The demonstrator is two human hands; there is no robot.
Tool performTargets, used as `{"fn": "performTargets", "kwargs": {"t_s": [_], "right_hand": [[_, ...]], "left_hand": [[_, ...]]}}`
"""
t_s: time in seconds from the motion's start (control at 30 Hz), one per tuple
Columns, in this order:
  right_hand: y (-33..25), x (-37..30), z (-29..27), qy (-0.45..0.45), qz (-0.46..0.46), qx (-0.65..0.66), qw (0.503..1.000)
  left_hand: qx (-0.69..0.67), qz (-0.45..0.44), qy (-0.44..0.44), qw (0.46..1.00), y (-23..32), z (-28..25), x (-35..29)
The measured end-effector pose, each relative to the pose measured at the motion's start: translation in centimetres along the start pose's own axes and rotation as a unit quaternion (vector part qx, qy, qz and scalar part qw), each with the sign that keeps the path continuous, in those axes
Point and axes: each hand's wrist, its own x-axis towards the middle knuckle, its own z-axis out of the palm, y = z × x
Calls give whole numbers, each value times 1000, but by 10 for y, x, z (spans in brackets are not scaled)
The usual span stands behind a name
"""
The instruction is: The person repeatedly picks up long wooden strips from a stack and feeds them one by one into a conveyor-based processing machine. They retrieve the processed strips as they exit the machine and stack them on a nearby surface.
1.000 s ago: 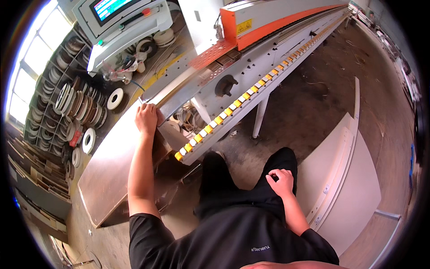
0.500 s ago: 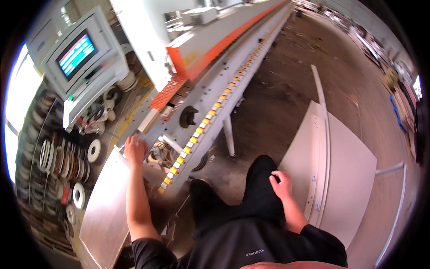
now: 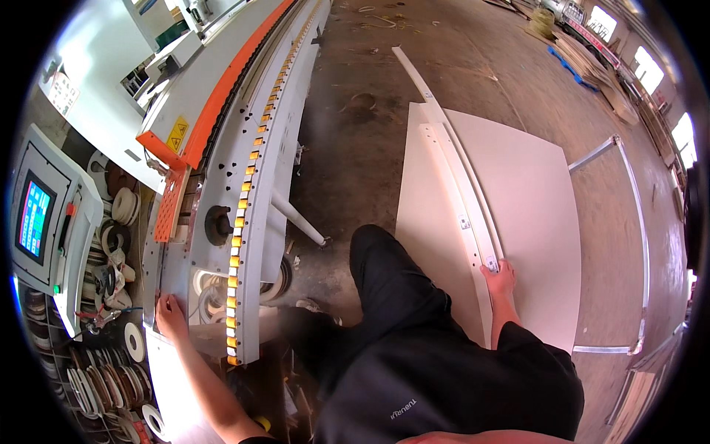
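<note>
My left hand (image 3: 171, 318) is at the near end of the machine's metal bed (image 3: 175, 275), fingers closed together at its edge; whatever they hold, if anything, does not show. On the other side, my right hand (image 3: 500, 277) grips a long, narrow white strip (image 3: 468, 164) near its close end, thumb on one side and fingers on the other. Beside it runs a shorter white strip (image 3: 448, 185) with small holes and a label. Both lie lengthwise on a large pale panel (image 3: 543, 200), which the longer strip overhangs at the far end.
A row of yellow and white rollers (image 3: 235, 261) lines the machine's rail, below an orange guard (image 3: 194, 148). At left are a control screen (image 3: 35, 216) and several rolls of edging tape (image 3: 96, 388). A metal frame (image 3: 642, 244) stands right of the panel.
My view has swung right. My right hand has gone from beside my thigh to the strip and closed on it. The left hand remains at the machine's near end.
</note>
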Motion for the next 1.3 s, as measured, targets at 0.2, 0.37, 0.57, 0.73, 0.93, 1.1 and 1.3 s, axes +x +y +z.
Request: {"fn": "performTargets", "kwargs": {"t_s": [0.2, 0.37, 0.57, 0.73, 0.93, 1.1, 1.3], "right_hand": [[5, 2, 22, 66, -62, 115, 989], [-36, 12, 10, 89, -103, 200, 970], [-113, 7, -79, 99, -199, 255, 941], [-172, -7, -125, 105, -349, 291, 885], [-233, -48, -158, 54, -502, 322, 801], [-297, -104, -168, -6, -632, 334, 699], [-354, -154, -172, -43, -733, 328, 595]], "left_hand": [[3, -11, -23, 1000, 10, -1, -1], [-10, -13, -3, 1000, 6, 3, -5], [-13, 18, 7, 1000, 16, 6, -6], [-31, 109, 17, 993, 35, -3, -25], [-159, 358, -22, 920, 261, -83, -114], [-82, 530, -108, 837, 349, -122, -184], [-92, 471, -55, 876, 336, -120, -202]]}}
